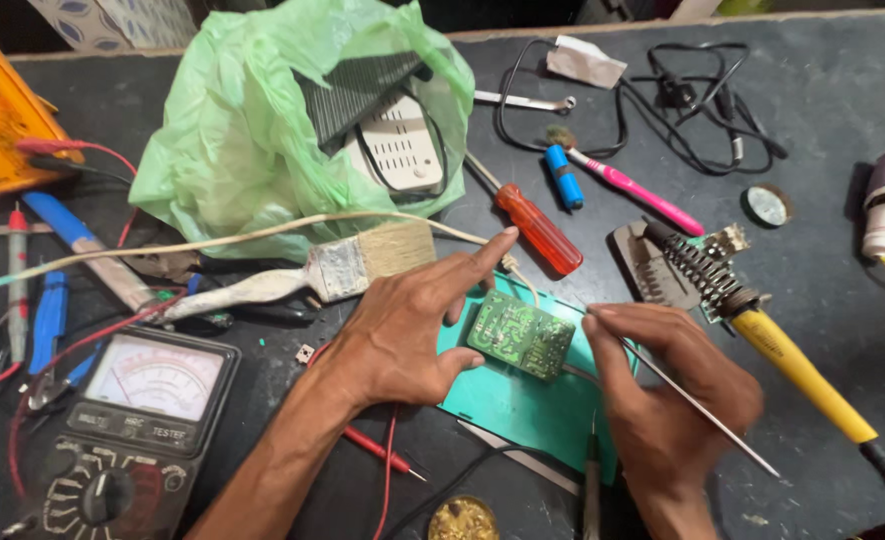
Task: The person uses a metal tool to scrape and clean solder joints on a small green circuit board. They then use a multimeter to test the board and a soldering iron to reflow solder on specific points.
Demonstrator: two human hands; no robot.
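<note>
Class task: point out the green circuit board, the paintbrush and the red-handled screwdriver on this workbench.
green circuit board (520,335), head view, middle of its top face.
paintbrush (394,249), head view, on the bristles.
red-handled screwdriver (539,230), head view, middle of the handle.

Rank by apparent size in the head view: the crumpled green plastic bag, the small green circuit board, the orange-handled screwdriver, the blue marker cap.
1. Crumpled green plastic bag
2. Orange-handled screwdriver and small green circuit board: similar, board partly hidden by the left hand, so unranked
3. Blue marker cap
</note>
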